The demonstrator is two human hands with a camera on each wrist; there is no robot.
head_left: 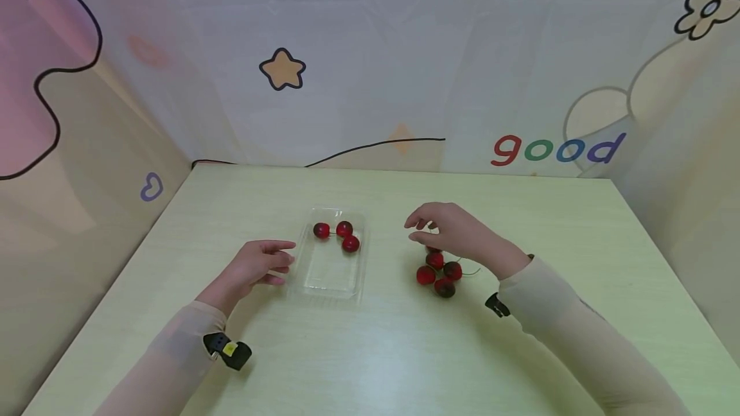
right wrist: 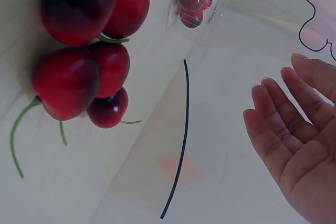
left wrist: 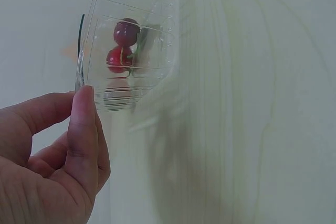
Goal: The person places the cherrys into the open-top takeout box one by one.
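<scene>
My left hand [head_left: 257, 266] is at the left rim of a clear plastic tray [head_left: 329, 282], its fingertips right at the edge and its fingers loosely bent. Three dark red cherries [head_left: 350, 244] lie toward the tray's far end; the left wrist view shows cherries [left wrist: 119, 59] through the ridged side wall. My right hand [head_left: 457, 230] hovers above a cluster of several cherries [head_left: 435, 260] right of the tray, partly covering the farthest one. In the right wrist view this hand [right wrist: 299, 135] has relaxed fingers and an unfilled palm, apart from the green-stemmed cherries [right wrist: 65, 82].
The pale wood-grain table [head_left: 381, 364] reaches back to a printed cloth backdrop [head_left: 370, 82] with a star and the word "good". Further cloth rises along both sides. A small black device [head_left: 228, 350] is strapped to the left wrist, another [head_left: 497, 305] to the right.
</scene>
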